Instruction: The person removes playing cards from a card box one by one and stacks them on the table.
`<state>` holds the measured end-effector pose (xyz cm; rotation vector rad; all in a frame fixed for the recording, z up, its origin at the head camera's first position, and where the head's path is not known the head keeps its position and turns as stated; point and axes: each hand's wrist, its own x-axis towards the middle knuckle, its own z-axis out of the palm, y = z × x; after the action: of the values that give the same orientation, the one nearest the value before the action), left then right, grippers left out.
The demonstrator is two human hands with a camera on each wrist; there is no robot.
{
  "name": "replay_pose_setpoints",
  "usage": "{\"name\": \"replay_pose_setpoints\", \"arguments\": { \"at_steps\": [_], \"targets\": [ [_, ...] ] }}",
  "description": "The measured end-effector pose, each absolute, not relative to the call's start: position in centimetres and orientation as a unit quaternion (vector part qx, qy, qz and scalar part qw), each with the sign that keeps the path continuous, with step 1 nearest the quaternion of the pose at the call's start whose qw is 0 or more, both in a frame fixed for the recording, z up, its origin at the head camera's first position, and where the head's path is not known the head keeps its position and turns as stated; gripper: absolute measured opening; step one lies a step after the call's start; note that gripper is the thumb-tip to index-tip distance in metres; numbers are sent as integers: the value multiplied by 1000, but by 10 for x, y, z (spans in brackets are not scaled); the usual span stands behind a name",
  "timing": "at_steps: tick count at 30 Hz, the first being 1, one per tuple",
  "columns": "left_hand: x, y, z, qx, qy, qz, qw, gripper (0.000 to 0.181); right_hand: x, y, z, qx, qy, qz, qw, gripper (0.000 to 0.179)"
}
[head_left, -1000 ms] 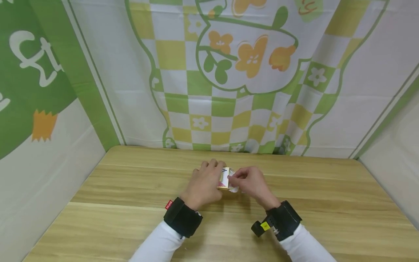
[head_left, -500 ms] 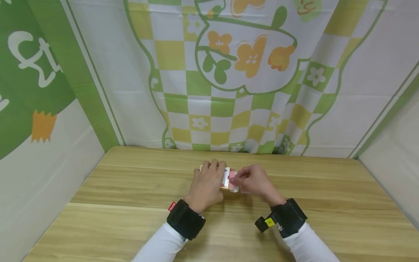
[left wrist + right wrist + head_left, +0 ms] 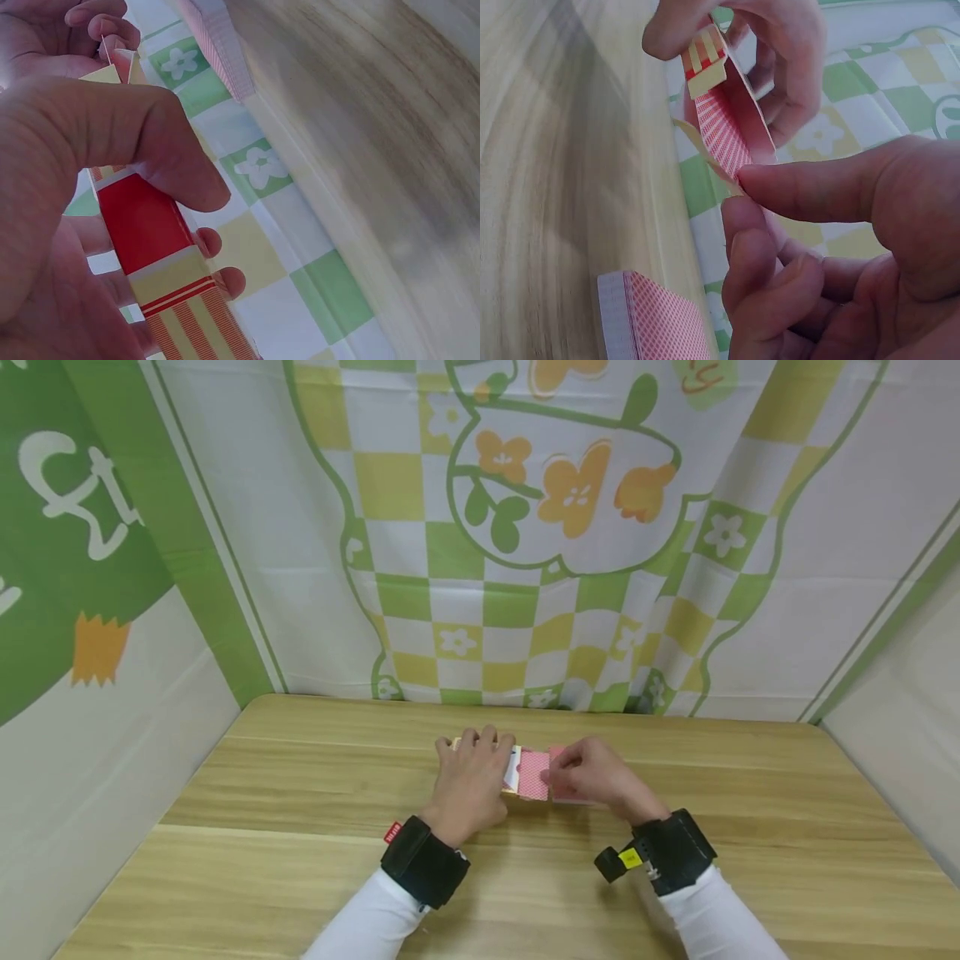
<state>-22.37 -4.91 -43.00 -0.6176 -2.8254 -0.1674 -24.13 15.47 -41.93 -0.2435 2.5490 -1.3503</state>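
Observation:
My left hand (image 3: 468, 789) grips a red, cream and white playing-card box (image 3: 146, 225), its thumb on one narrow side and its fingertips around the other. The box's open end, with its flaps out, faces right. Red-backed playing cards (image 3: 533, 775) stick out of that end. Thumb and index finger of my right hand (image 3: 596, 777) pinch their protruding edge beside a cream flap (image 3: 701, 146). Below the right hand a stack of red-backed cards (image 3: 667, 326) lies on the table, partly hidden by that hand in the head view.
The wood-grain table (image 3: 300, 860) ends at a green, yellow and white patterned curtain (image 3: 480, 635). Pale side hangings stand left and right. A black band (image 3: 425, 862) wraps the left wrist; another black band (image 3: 671, 852) with a small camera wraps the right.
The right hand has moved a little right, and red-backed cards have come out of the box's open end. The card stack under the right hand shows more now. The left hand stays around the box.

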Motion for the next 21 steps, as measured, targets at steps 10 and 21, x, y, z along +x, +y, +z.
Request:
{"name": "replay_pose_setpoints", "arguments": {
  "at_steps": [10, 21],
  "targets": [
    [-223, -52, -427, -211, -968, -55, 128, 72, -241, 162, -415, -78, 893, -430, 111, 19],
    [-222, -57, -423, -215, -968, -79, 102, 71, -233, 149, -412, -300, 913, -276, -32, 51]
  ]
}}
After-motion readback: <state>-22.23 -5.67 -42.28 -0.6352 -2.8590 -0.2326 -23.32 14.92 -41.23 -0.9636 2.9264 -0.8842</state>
